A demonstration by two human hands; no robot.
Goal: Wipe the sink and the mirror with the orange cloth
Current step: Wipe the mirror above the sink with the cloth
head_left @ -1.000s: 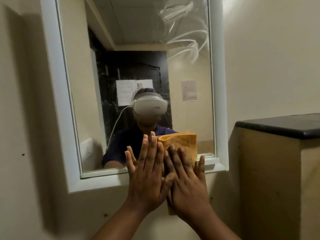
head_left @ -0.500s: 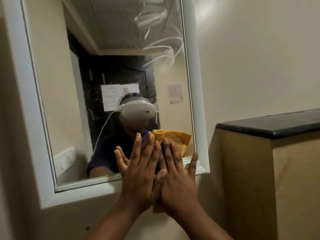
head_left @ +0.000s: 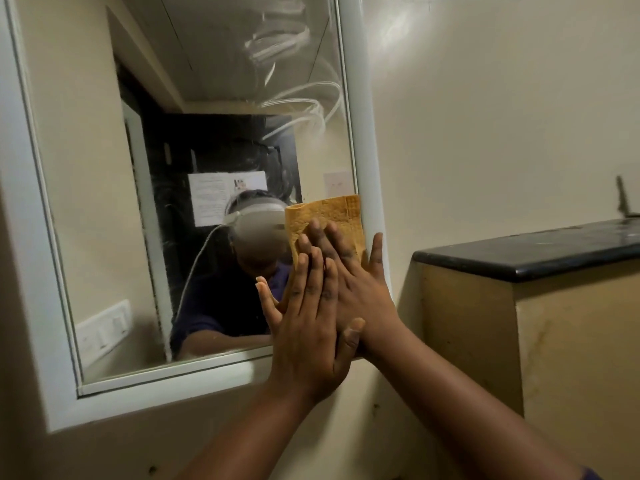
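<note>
Your folded orange cloth (head_left: 327, 221) stands tall against the white-framed wall mirror (head_left: 207, 168) at its lower right corner. Your right hand (head_left: 349, 275) presses it flat, fingers spread; your left hand (head_left: 304, 327), also flat, overlaps it. Unwiped streaks lie above. The cloth's lower part is hidden, and no sink is in view.

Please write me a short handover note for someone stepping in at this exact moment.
Left hand: flat, fingers straight, lying partly over the right hand.
Right hand: flat, pressing the orange cloth against the mirror at its lower right, by the white frame.
Done: cannot tell how much is wiped.
Left: white streaks remain on the upper right glass. The sink is out of view.
</note>
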